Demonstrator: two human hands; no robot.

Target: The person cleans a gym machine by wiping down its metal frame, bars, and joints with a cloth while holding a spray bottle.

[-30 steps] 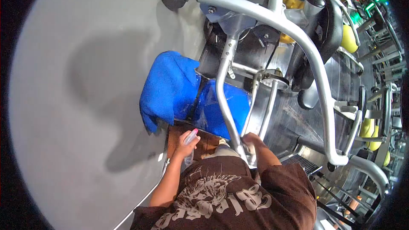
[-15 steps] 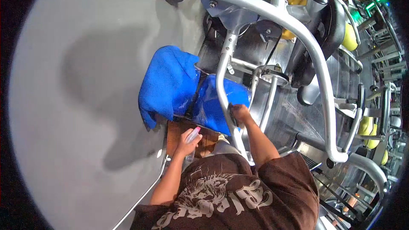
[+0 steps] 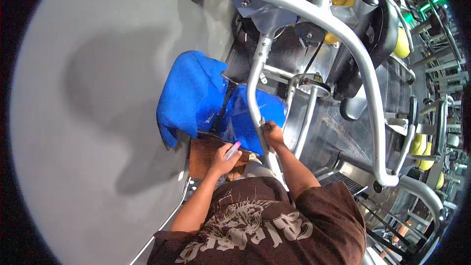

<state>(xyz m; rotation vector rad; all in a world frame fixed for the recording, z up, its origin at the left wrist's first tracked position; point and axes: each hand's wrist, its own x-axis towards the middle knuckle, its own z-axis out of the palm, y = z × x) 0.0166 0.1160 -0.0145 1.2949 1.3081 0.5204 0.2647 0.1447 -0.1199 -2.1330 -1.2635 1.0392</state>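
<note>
My left hand (image 3: 225, 161) is closed around a clear spray bottle (image 3: 232, 150) with a pink tip, pointing up and to the right; my fingers hide most of its body. Against a silver bent tube (image 3: 253, 91) of a gym machine, my right hand (image 3: 274, 136) is closed. A small dark thing shows at its fingers, too hidden to name. Behind the tube lies a shiny blue surface (image 3: 260, 110). To the left of that, a blue towel (image 3: 189, 98) hangs draped over another blue part.
A thick silver arm of the machine (image 3: 360, 59) curves over the right side. A black pad (image 3: 385, 34) hangs beyond it. Below the blue towel there is a brown panel (image 3: 201, 157). More gym machines with yellow parts (image 3: 418, 145) stand at the far right. Grey floor (image 3: 98, 167) spreads on the left.
My left hand has moved up and to the right with the spray bottle, nearer the blue surface. My right hand has shifted slightly, still at the tube.
</note>
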